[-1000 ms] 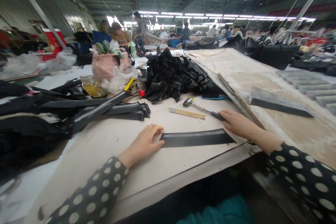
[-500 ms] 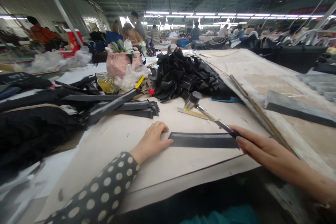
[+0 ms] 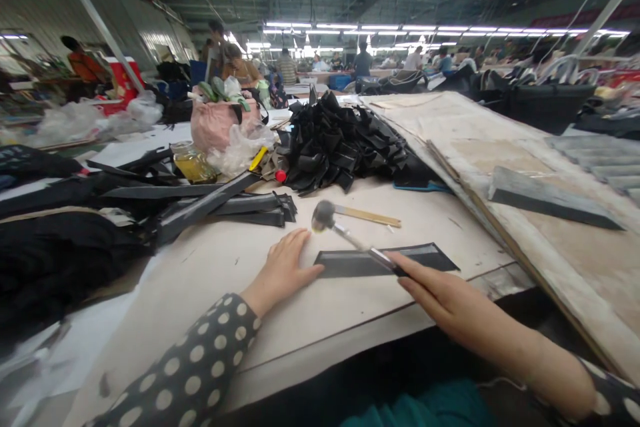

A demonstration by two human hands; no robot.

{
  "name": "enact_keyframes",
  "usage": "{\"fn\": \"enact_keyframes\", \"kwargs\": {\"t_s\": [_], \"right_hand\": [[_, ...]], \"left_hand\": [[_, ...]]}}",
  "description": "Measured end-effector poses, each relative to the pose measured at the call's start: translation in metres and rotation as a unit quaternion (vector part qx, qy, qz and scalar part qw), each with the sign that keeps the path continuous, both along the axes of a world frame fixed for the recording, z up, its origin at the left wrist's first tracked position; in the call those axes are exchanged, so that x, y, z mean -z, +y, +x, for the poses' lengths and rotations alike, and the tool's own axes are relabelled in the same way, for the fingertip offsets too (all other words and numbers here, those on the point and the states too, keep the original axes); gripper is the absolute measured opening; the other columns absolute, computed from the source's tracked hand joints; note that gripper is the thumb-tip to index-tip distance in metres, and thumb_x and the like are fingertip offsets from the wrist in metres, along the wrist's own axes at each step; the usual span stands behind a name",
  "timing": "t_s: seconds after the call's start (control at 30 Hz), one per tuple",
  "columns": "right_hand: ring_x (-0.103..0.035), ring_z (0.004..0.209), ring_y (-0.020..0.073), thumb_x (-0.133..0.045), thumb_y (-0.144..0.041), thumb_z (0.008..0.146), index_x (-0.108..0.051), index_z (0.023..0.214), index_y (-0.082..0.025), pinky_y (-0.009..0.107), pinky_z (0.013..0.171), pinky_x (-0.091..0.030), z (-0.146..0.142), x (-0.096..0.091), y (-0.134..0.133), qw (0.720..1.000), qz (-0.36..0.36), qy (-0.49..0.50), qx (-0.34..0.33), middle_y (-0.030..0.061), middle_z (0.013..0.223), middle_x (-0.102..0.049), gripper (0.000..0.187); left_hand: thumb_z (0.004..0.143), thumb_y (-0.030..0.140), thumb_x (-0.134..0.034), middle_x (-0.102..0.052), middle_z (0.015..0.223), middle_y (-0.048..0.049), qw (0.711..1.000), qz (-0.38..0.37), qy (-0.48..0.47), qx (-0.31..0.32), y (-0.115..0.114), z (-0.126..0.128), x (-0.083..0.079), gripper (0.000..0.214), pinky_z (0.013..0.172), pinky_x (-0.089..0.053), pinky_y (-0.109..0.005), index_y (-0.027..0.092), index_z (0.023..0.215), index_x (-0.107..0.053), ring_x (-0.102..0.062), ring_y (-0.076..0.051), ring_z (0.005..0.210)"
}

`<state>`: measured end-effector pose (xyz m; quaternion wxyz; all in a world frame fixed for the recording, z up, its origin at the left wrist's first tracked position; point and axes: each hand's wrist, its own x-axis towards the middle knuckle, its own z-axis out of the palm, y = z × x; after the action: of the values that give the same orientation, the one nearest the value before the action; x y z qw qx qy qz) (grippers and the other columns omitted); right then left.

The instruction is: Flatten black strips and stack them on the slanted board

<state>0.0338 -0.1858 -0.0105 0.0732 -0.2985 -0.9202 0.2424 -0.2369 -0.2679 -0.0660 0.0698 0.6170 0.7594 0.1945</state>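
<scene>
A black strip (image 3: 340, 268) with a lighter band along it lies flat on the pale work board (image 3: 310, 327). My left hand (image 3: 283, 271) rests at the strip's left end, fingers stretched out and thumb at its edge. My right hand (image 3: 425, 283) is closed round the dark handle of a hammer (image 3: 353, 240). The hammer slants over the strip with its dark round head (image 3: 324, 215) to the upper left, just beyond my left fingertips. Its handle and my right hand hide part of the strip.
A flat tan stick (image 3: 373, 216) lies behind the hammer. Farther back are a heap of black pieces (image 3: 340, 140), a pink bag (image 3: 215, 127) and a glass jar (image 3: 193, 163). Black strips (image 3: 250, 207) lie left; a grey-black block (image 3: 550, 197) sits on the right-hand board.
My right hand and the hammer have moved left, bringing the head near my left hand and uncovering the strip's right end. The view has shifted slightly; my left hand stays at the strip's left end.
</scene>
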Motion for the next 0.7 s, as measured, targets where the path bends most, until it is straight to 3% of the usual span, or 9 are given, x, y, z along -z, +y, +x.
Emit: {"fn": "enact_keyframes", "kwargs": {"t_s": [0.13,0.23,0.43,0.5,0.6,0.7], "right_hand": [[-0.056,0.103,0.0233,-0.033,-0.037,0.088,-0.039,0.131,-0.026,0.038,0.088,-0.043,-0.006,0.0,-0.001,0.998,-0.034,-0.036,-0.027,0.0049,0.116,-0.058,0.044],[-0.051,0.11,0.0202,-0.03,-0.036,0.089,-0.034,0.133,-0.027,0.036,0.093,-0.04,-0.005,-0.002,-0.004,0.999,-0.047,0.013,-0.012,0.0028,0.123,-0.053,0.045],[-0.054,0.105,0.0216,-0.033,-0.038,0.088,-0.04,0.13,-0.023,0.037,0.092,-0.041,0.021,0.007,-0.007,0.997,-0.067,-0.021,0.006,0.0058,0.119,-0.056,0.046],[-0.052,0.108,0.0215,-0.033,-0.041,0.087,-0.041,0.13,-0.025,0.036,0.094,-0.04,0.042,0.002,-0.005,0.997,-0.068,-0.007,0.043,0.0029,0.121,-0.055,0.046],[-0.048,0.113,0.0236,-0.036,-0.044,0.085,-0.042,0.129,-0.027,0.037,0.096,-0.039,0.088,-0.004,-0.003,0.985,-0.014,0.038,0.169,0.0007,0.123,-0.053,0.048],[-0.049,0.111,0.026,-0.036,-0.048,0.083,-0.043,0.129,-0.027,0.039,0.093,-0.042,0.137,0.006,-0.002,0.955,0.062,0.074,0.279,0.0028,0.117,-0.057,0.051]], "left_hand": [[0.071,0.046,-0.055,-0.037,0.134,-0.013,1.0,-0.013,0.005,-0.002,0.0,0.001,-0.001,0.064,0.101,-0.028,-0.044,0.016,0.125,-0.036,-0.033,-0.026,0.123],[0.071,0.047,-0.053,-0.038,0.133,-0.013,1.0,-0.01,0.013,-0.005,0.002,-0.001,0.001,0.063,0.099,-0.029,-0.045,0.017,0.124,-0.036,-0.034,-0.027,0.123],[0.073,0.046,-0.051,-0.039,0.133,-0.0114,1.0,-0.007,0.015,0.013,0.003,-0.003,0.003,0.061,0.099,-0.03,-0.045,0.018,0.125,-0.035,-0.036,-0.027,0.122],[0.074,0.046,-0.05,-0.04,0.132,-0.0104,1.0,-0.001,0.016,0.021,0.003,-0.003,0.003,0.058,0.098,-0.031,-0.045,0.02,0.124,-0.037,-0.037,-0.026,0.121],[0.075,0.044,-0.051,-0.042,0.13,-0.0084,0.999,0.014,0.018,0.031,0.003,-0.003,0.004,0.051,0.096,-0.033,-0.044,0.023,0.12,-0.042,-0.039,-0.026,0.119],[0.075,0.042,-0.051,-0.044,0.128,-0.0065,0.999,0.025,0.018,0.044,0.003,-0.003,0.004,0.044,0.095,-0.034,-0.044,0.025,0.116,-0.047,-0.041,-0.025,0.116]]}}
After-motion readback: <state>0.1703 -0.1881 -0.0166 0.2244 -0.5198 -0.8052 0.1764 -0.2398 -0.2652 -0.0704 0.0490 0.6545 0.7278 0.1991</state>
